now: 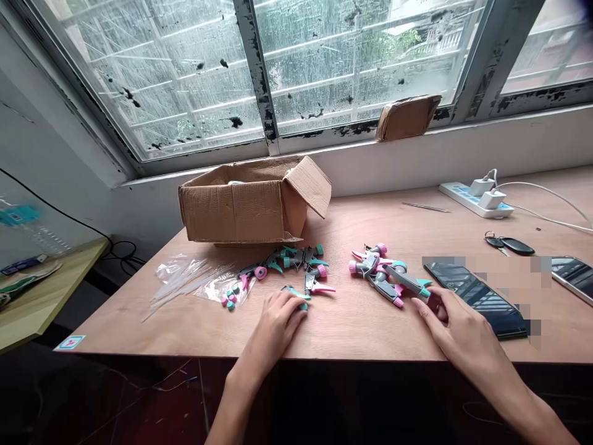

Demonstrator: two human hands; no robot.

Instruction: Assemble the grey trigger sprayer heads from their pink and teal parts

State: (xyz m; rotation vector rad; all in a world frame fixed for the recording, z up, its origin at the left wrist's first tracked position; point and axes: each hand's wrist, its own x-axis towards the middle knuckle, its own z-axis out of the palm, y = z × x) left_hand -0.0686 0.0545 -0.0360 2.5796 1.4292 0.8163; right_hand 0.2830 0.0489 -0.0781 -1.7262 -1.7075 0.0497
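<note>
On the wooden table my left hand point(278, 315) is closed over a grey and teal trigger sprayer head point(301, 295), mostly hidden under its fingers. My right hand point(456, 315) pinches the end of another grey and teal sprayer head point(407, 281) at the edge of a small pile. In that pile lie several grey sprayer heads with pink parts point(368, 266). Behind my left hand is a second group of sprayer heads point(301, 256) with teal and pink nozzles. One with a pink trigger point(319, 287) lies just right of my left fingers.
Left of the sprayers lie thin clear tubes point(180, 281) and a plastic bag with small pink and teal caps point(230, 301). An open cardboard box point(231, 213) stands behind. To the right are a dark phone point(477, 300), keys point(509, 245), another phone point(574, 278) and a power strip point(472, 199).
</note>
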